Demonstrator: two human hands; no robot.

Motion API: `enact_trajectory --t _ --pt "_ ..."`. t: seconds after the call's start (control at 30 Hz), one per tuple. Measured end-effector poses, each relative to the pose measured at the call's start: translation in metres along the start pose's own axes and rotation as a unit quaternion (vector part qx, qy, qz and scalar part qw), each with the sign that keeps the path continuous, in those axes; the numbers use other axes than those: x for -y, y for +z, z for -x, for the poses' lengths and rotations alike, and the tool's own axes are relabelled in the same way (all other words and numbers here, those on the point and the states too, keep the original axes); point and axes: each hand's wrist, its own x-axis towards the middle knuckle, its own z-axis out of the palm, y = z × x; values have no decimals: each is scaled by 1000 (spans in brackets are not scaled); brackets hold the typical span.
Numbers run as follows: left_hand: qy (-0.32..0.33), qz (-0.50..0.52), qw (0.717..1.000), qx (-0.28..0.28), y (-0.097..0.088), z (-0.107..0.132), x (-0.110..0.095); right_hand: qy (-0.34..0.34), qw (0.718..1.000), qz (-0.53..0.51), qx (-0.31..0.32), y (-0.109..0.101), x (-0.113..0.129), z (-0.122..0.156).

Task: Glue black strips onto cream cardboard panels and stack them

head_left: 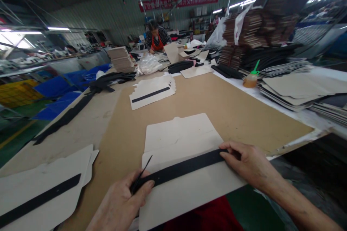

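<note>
A cream die-cut card panel (179,140) lies on the brown board (230,112) right in front of me. A black strip (184,168) runs across it. My left hand (121,202) pinches the strip's left end, where a thin black sliver sticks up. My right hand (248,162) presses its fingertips flat on the strip's right end at the panel's edge.
A panel with a black strip (38,191) lies at the near left, a stack of such panels (153,92) further back. A glue bottle with a green tip (251,77), card piles (298,86), black strips (67,115). A person in a red apron (157,39) works at the far end.
</note>
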Motion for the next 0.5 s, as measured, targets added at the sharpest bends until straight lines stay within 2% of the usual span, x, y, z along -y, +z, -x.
enact_trajectory --t 0.33,0.5 --pt "-25 19 999 -36 8 -7 2 39 999 16 6 5 -2 -9" --pt "-22 23 999 -13 10 -13 7 31 999 38 3 7 -3 -9"
